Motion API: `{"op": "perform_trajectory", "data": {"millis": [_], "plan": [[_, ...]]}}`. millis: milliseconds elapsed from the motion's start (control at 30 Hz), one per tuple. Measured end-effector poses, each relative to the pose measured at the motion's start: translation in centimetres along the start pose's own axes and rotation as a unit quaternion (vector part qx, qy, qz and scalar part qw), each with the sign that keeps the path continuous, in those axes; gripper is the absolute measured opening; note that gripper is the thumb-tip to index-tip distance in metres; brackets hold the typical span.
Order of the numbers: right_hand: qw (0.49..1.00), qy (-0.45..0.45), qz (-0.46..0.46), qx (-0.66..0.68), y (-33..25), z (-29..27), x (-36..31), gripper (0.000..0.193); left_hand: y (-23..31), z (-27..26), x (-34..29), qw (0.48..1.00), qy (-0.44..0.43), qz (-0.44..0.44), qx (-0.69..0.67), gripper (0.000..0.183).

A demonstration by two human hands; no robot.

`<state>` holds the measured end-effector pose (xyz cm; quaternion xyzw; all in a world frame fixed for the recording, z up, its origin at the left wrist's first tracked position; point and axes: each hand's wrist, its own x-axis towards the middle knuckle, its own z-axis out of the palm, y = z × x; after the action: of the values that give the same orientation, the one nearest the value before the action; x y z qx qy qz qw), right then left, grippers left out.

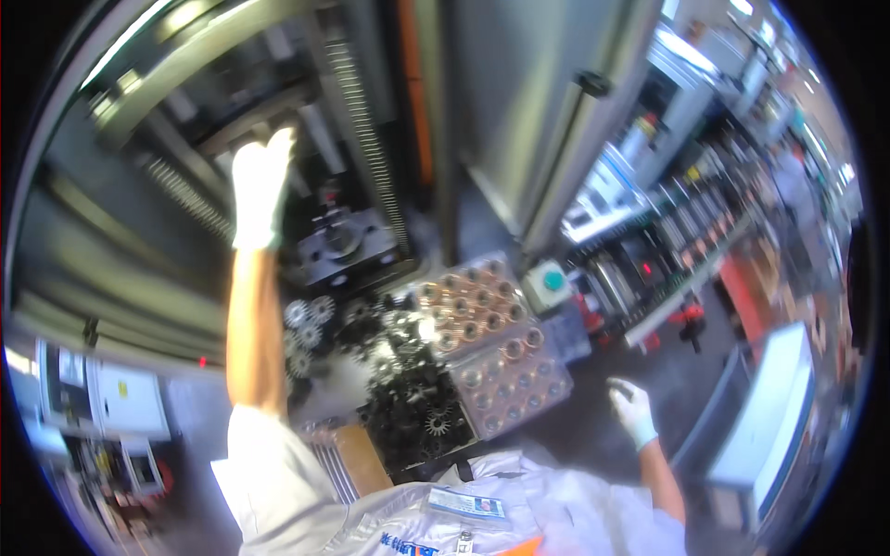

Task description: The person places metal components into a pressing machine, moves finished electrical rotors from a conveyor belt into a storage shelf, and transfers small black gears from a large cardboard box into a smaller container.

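My left hand, in a white glove, reaches up into a large machine with its arm stretched out. Two of its fingertips show apart beside blurred metal parts, and I see nothing held. Below and right of it sits a metal fixture on a block. My right hand, also gloved, hangs low at the right with fingers loosely bent and apart, holding nothing visible. Nearest to it is a clear plastic tray with round cups. Another tray behind holds several copper-coloured ring parts.
Dark toothed gears lie heaped on the bench, with lighter gears to their left. A green button box stands right of the trays. A conveyor line runs at the right, near a pale blue-white panel.
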<state>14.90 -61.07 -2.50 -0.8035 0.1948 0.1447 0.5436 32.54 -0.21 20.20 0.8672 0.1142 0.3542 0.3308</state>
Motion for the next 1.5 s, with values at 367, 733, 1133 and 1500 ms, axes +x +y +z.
{"op": "perform_trajectory", "data": {"millis": [367, 733, 1133, 1500], "plan": [[0.978, -0.167, -0.117, -0.051, 0.2, -0.4, 2.7, 0.028, 12.5, 21.4, -23.5, 0.931, -0.268, 0.226, -0.107, 0.026], [0.971, -0.077, -0.188, -0.13, 20.5, -26.0, 5.9, 0.027, 18.6, 28.6, -29.9, 0.952, -0.211, 0.177, 0.138, 0.028], [0.957, -0.073, -0.221, -0.172, 17.5, -43.9, 20.2, 0.033, 50.2, 54.3, -49.6, 0.68, -0.616, -0.113, -0.381, 0.033], [0.991, 0.104, 0.067, -0.042, 26.3, -74.2, 32.0, 0.032, 75.8, 84.1, -48.9, 0.589, -0.702, 0.04, -0.399, 0.1]]}}
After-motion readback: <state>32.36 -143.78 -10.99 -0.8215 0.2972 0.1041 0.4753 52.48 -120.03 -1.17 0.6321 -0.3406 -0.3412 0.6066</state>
